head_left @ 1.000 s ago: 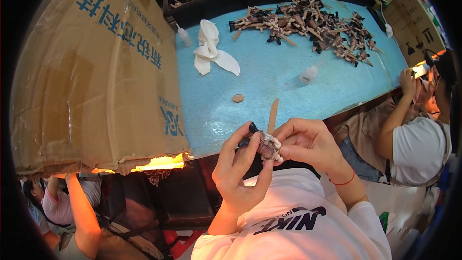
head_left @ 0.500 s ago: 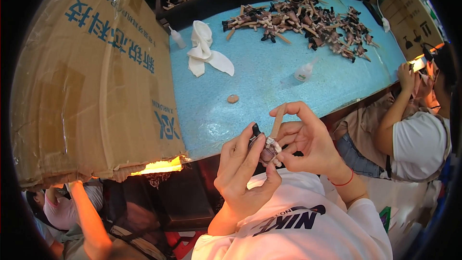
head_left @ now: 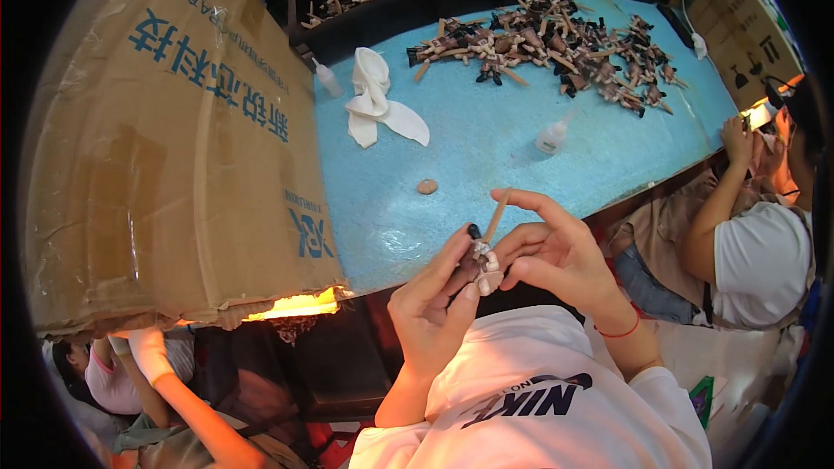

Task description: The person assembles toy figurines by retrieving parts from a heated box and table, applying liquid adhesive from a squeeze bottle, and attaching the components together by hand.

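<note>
Between my two hands, near the table's front edge, is a small painted figurine (head_left: 488,271) with pale limbs and a black end. A flat wooden stick (head_left: 496,217) rises from it. My left hand (head_left: 434,300) is closed around its left side, thumb below and fingers behind. On the other side, my right hand (head_left: 569,265) has its thumb and fingers against the figurine, while the index fingertip meets the top of the stick. The fingers partly cover the figurine. A small tan oval piece (head_left: 426,186) lies on the blue table (head_left: 373,217) beyond my hands.
A heap of similar figurines (head_left: 556,48) covers the table's far side. Small squeeze bottles (head_left: 552,137) and a white cloth (head_left: 372,95) lie nearer. A large cardboard box (head_left: 174,182) walls off the left. Black trays (head_left: 373,17) stand behind; co-workers (head_left: 747,234) sit at both sides.
The figurine has been turned in my fingers, so its pale limbs now show more. My left fingers have straightened and drawn together along it. The view has shifted slightly.
</note>
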`<state>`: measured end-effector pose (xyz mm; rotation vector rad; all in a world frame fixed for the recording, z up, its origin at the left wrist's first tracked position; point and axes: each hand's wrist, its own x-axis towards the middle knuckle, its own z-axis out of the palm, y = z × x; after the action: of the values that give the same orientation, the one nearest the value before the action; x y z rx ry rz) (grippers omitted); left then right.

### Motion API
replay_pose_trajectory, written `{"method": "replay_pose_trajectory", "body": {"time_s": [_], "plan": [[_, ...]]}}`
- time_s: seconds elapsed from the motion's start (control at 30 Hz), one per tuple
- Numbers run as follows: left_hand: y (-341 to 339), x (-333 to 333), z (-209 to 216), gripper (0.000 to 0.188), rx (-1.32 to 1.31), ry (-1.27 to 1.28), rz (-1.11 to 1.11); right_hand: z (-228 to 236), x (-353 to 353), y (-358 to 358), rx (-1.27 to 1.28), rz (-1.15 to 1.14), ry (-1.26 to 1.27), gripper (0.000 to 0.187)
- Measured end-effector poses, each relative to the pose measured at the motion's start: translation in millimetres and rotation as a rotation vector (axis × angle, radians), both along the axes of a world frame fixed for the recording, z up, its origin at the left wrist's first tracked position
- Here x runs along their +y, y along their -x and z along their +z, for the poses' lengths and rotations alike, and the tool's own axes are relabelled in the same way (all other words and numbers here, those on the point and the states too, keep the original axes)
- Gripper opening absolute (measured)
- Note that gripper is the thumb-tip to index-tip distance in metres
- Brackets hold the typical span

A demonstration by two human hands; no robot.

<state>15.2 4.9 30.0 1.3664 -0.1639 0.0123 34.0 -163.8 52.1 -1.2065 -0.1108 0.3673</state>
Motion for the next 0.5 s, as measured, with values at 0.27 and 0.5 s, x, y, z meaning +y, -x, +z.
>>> {"method": "replay_pose_trajectory", "body": {"time_s": [0.27,0.5], "plan": [[-6,-1,-18,0.041,0.493,1.082,-0.415,-8,0,15,-0.447,-0.295,0.460,0.044],[-1,-14,-25,0.040,0.554,1.339,-0.531,-2,8,15,-0.830,-0.362,0.878,0.040]]}}
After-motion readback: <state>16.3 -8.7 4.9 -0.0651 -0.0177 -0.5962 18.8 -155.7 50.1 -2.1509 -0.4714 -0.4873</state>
